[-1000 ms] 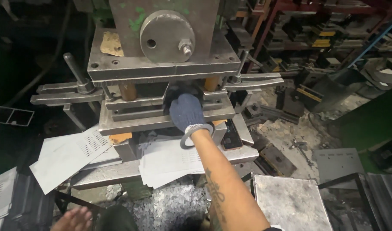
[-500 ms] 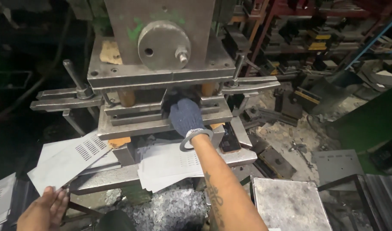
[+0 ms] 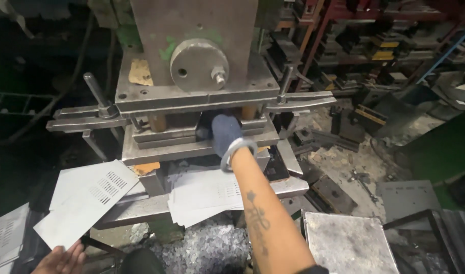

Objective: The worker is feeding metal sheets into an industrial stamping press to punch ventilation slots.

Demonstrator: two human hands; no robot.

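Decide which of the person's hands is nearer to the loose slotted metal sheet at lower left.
Left. The bare left hand is at that slotted sheet's lower edge. The gloved right hand is far off, reaching into the press.
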